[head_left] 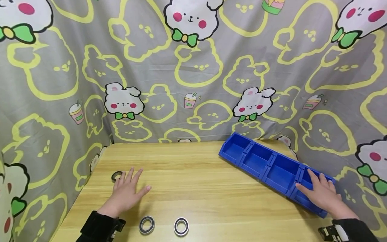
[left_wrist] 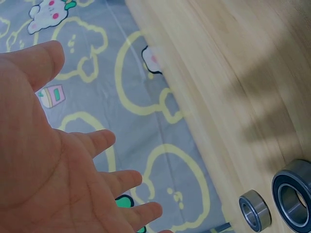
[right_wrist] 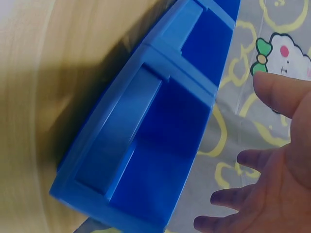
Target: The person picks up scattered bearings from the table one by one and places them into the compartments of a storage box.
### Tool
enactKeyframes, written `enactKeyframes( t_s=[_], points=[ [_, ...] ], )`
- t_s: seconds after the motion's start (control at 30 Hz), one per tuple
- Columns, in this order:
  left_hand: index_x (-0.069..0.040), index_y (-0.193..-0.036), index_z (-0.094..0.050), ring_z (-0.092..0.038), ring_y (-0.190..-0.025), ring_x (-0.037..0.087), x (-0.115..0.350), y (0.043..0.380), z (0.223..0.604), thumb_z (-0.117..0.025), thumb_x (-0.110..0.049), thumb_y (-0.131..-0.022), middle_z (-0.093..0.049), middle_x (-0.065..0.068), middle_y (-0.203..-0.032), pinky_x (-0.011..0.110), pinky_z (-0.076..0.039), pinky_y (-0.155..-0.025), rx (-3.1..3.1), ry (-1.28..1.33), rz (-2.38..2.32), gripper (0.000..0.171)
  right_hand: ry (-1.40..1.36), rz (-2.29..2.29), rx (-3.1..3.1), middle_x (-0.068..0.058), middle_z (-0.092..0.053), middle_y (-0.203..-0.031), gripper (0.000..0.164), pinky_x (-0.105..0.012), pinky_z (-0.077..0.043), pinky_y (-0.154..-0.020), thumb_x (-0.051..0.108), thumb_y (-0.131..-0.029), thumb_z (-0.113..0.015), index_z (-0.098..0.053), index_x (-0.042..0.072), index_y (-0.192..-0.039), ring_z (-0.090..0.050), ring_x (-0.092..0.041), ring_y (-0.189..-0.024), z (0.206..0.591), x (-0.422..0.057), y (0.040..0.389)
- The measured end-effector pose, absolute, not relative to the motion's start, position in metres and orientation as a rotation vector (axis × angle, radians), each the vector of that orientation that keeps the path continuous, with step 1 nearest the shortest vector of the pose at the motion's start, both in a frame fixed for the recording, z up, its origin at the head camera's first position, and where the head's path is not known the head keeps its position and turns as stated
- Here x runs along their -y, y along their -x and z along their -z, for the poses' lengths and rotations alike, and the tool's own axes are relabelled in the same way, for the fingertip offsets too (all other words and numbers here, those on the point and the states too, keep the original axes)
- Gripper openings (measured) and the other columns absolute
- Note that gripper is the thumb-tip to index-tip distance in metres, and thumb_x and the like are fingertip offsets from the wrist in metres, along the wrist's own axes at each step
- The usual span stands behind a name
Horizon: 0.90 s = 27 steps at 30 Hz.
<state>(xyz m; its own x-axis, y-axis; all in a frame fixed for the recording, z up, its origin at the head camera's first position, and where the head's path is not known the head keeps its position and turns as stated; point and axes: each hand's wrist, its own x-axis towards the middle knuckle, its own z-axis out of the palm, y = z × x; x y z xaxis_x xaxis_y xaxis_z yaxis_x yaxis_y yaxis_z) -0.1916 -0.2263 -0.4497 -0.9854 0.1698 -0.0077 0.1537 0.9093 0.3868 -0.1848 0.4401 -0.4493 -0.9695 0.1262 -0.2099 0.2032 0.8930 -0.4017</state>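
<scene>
My left hand, fingers spread, hovers over the left part of the table and holds nothing. Its fingers partly cover a dark ring-shaped bearing in the head view. Nearer the front edge lie two more ball bearings, a left one and a right one, with dark seals and steel rims. In the left wrist view a small bearing appears beside a larger one. My right hand, fingers spread and grasping nothing, is over the right end compartment of a blue bin row.
The wooden table carries the bin row at a slant on its right side, several open compartments joined together. A grey curtain with yellow outlines and white rabbits hangs behind and along both sides.
</scene>
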Motion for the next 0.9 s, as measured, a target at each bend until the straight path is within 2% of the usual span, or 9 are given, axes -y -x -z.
enactKeyframes(
  t_s=[0.2,0.43,0.73,0.9],
  points=[
    [-0.007,-0.158,-0.026,-0.005,-0.140,0.065,0.227,0.192,0.450,-0.042,-0.070,-0.096,-0.012,0.033,-0.160,0.079,-0.003,-0.106,-3.035,-0.249,-0.589,0.090,-0.247,0.649,-2.901,-0.058,0.011,-0.137,0.106,-0.088,-0.007,-0.089,0.063,-0.099,-0.044,0.010,-0.013,-0.150,0.009,-0.080,-0.121,0.456,-0.452,0.182],
    [-0.007,-0.159,-0.026,-0.004,-0.140,0.065,0.229,0.192,0.451,-0.041,-0.071,-0.096,-0.012,0.033,-0.160,0.079,-0.003,-0.106,-3.028,-0.241,-0.593,0.091,-0.226,0.688,-2.910,-0.062,0.009,-0.134,0.106,-0.083,0.001,-0.097,0.058,-0.101,-0.045,0.009,-0.021,-0.145,0.009,-0.079,-0.121,0.463,-0.465,0.181],
    [-0.005,-0.158,-0.027,-0.003,-0.139,0.066,0.233,0.193,0.457,-0.045,-0.068,-0.096,-0.011,0.035,-0.159,0.079,0.000,-0.106,-3.024,-0.247,-0.657,0.090,-0.423,0.674,-2.821,-0.061,0.005,-0.133,0.117,-0.081,-0.012,-0.101,0.061,-0.098,-0.048,0.019,-0.026,-0.138,0.000,-0.074,-0.125,0.473,-0.479,0.174],
    [-0.006,-0.158,-0.026,-0.003,-0.139,0.066,0.233,0.193,0.457,-0.043,-0.069,-0.096,-0.011,0.035,-0.159,0.079,0.001,-0.106,-3.017,-0.248,-0.649,0.091,-0.452,0.695,-2.768,-0.061,0.002,-0.132,0.117,-0.077,-0.020,-0.102,0.060,-0.099,-0.045,0.020,-0.031,-0.133,-0.007,-0.074,-0.125,0.474,-0.483,0.174]
  ],
)
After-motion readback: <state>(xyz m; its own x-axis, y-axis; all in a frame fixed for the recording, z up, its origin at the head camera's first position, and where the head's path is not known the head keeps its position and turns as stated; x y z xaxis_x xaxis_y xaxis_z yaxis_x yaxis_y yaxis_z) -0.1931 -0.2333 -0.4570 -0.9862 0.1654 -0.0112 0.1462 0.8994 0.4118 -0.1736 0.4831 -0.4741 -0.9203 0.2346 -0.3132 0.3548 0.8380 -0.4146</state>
